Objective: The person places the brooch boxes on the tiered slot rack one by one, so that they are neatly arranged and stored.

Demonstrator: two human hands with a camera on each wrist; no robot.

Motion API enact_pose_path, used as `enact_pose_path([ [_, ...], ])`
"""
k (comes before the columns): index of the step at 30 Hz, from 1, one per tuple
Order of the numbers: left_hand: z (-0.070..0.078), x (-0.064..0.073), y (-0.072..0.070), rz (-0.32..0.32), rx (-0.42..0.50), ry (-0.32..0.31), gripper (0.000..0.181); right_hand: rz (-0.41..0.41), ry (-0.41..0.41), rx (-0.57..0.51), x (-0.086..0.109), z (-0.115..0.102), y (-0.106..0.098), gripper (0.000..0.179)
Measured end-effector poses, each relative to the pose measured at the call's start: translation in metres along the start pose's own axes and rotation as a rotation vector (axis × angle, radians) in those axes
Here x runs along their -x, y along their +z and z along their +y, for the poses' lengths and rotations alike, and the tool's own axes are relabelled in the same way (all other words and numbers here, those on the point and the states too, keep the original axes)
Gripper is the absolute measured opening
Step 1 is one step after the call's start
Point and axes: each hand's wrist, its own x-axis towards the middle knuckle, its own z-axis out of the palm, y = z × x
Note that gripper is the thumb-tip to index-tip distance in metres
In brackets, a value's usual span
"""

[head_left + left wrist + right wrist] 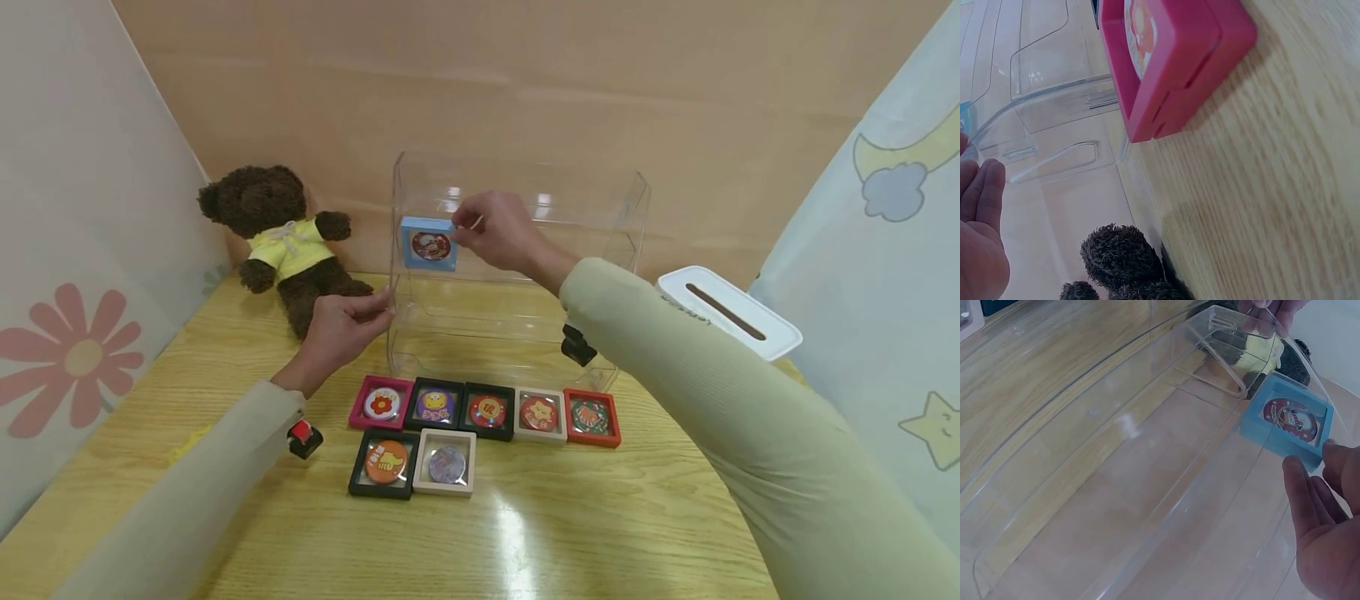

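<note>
My right hand (498, 232) pinches the right edge of a light blue square frame (429, 265) with a dark red round badge inside. In the right wrist view, thumb and fingertips hold the blue frame (1260, 430) by one edge. The frame is upright at the left end of an upper tier of a clear plastic display rack (517, 212). My left hand (337, 333) holds the rack's left side panel between thumb and fingers, lower down. In the left wrist view only part of the left hand (985, 231) shows, beside the rack's edge.
Several framed badges lie in two rows before the rack, including a magenta frame (356, 408), a red frame (592, 442) and a black frame (356, 479). A brown teddy bear (300, 254) sits left. A white slotted box (780, 329) stands right.
</note>
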Motion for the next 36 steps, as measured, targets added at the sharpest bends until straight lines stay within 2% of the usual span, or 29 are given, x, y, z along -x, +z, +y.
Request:
enact_pose_path([
  [3, -0.018, -0.003, 0.002, -0.003, 0.007, -0.003, 0.027, -0.003, -0.018, 0.031, 0.007, 0.003, -0.005, 0.016],
  [11, -0.021, -0.001, -0.004, 0.015, 0.016, -0.03, 0.028, -0.074, -0.098, 0.126, 0.029, 0.01, -0.015, 0.016],
  [16, -0.022, 0.001, -0.008, 0.014, 0.018, -0.041, 0.03, -0.125, -0.156, 0.131, 0.049, 0.01, -0.015, 0.018],
  [20, -0.022, 0.002, -0.009, 0.027, 0.019, -0.046, 0.03, -0.141, -0.246, 0.101, 0.067, 0.012, -0.013, 0.018],
  [25, -0.022, 0.003, -0.008, 0.026, 0.038, -0.068, 0.03, -0.185, -0.304, 0.041, 0.1, 0.016, -0.007, 0.017],
  [30, -0.023, 0.004, -0.007, 0.022, 0.032, -0.061, 0.031, -0.251, -0.258, -0.018, 0.14, 0.031, 0.003, 0.018],
  [36, -0.022, 0.003, -0.008, 0.02, 0.019, -0.056, 0.032, -0.23, -0.238, -0.092, 0.184, 0.06, 0.023, 0.019],
])
